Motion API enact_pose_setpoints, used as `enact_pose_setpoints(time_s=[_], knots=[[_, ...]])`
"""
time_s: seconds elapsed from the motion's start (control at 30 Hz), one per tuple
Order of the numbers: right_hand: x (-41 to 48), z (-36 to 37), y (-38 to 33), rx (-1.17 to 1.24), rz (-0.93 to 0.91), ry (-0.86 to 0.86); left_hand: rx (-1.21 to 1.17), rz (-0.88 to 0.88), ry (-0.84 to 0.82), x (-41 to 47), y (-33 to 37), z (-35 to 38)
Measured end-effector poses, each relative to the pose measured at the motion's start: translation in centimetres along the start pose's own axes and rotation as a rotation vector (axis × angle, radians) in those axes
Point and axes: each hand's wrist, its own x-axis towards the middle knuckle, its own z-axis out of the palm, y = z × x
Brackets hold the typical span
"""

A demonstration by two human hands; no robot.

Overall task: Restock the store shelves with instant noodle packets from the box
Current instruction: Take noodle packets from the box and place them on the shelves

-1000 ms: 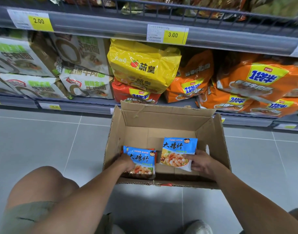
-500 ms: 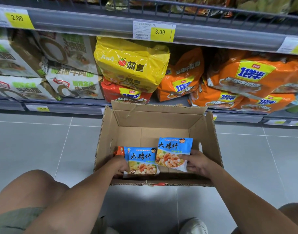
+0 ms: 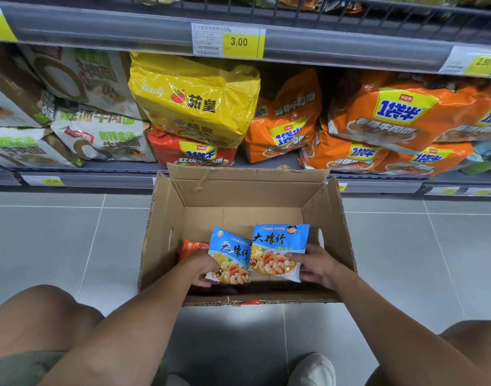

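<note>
Head: left fingers (image 3: pixel 205 261) pinch left packet (image 3: pixel 231 254); right fingers (image 3: pixel 300 256), right packet (image 3: pixel 277 246).

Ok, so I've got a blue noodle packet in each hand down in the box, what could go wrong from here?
1. Each grip is only at a packet's lower edge: the left hand on the left blue packet, the right hand on the right blue packet. Either could slip while lifting.
2. The shelf already looks crowded. The yellow pack rests on a red pack and might slide if nudged.
</note>
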Motion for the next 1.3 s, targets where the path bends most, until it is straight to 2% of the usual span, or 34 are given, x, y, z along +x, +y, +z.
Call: enact_pose_setpoints(time_s=[0.17,0.33,0.47,0.73,1.1,1.23,1.3], knots=[[0.2,0.0,-0.4,0.035,-0.025,0.030,-0.072,0.115,-0.084,-1.1,1.0,0.3],[-1.5,0.2,-1.7,-0.016,-0.057,0.101,-0.089,0.224,0.025,-2.3,1.9,-0.3],[-6.5,0.2,-3.8,0.016,-0.096,0.140,-0.223,0.225,0.066,-8.3,2.2,-1.9],[-23.3,-0.9,-13.0,0.023,-0.130,0.154,-0.343,0.287,0.039,-26.6,4.9,-7.4],[-53.4,-6.8,-29.9,0.050,-0.234,0.108,-0.377,0.453,0.002,-59.9,12.5,-16.2],[-61.5,-10.5,-34.3,0.084,-0.329,0.103,-0.378,0.540,0.021,-67.5,15.1,-17.5],[-64.6,-12.2,-35.8,0.112,-0.376,0.043,-0.416,0.584,0.021,-70.4,16.2,-17.1]])
